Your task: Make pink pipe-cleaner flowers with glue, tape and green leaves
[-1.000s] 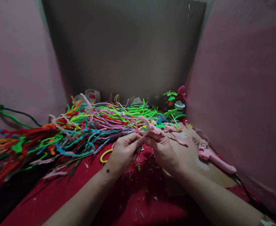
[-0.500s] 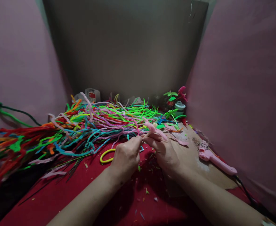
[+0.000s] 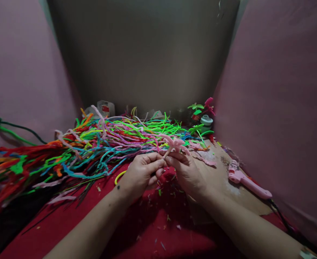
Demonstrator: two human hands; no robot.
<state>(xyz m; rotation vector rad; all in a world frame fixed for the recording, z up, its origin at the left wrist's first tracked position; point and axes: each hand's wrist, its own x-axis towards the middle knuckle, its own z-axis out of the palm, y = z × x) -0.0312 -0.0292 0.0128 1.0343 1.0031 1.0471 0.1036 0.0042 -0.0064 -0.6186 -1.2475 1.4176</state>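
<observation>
Between my two hands, a pink pipe-cleaner flower [image 3: 177,144] points up and away from me, its petals spread above my fingertips. My left hand [image 3: 144,171] pinches the lower end of its stem between thumb and forefinger. My right hand [image 3: 187,172] closes on the stem just beside it, fingertips nearly touching those of the left. Behind my left hand, part of a yellow loop handle [image 3: 120,176] shows on the red cloth [image 3: 153,230]. A large heap of coloured pipe cleaners [image 3: 120,140] lies beyond my hands and to the left.
A pink glue gun [image 3: 249,182] with a black cord rests at the right on a cardboard sheet [image 3: 220,180]. Green pipe-cleaner leaves [image 3: 197,129] and a small pale bottle [image 3: 206,122] stand behind. Pink walls rise on both sides. Scraps litter the cloth.
The pink flower has turned so its petals show more fully. My left hand has rolled, its fingers now showing along the stem, and covers more of the yellow handle.
</observation>
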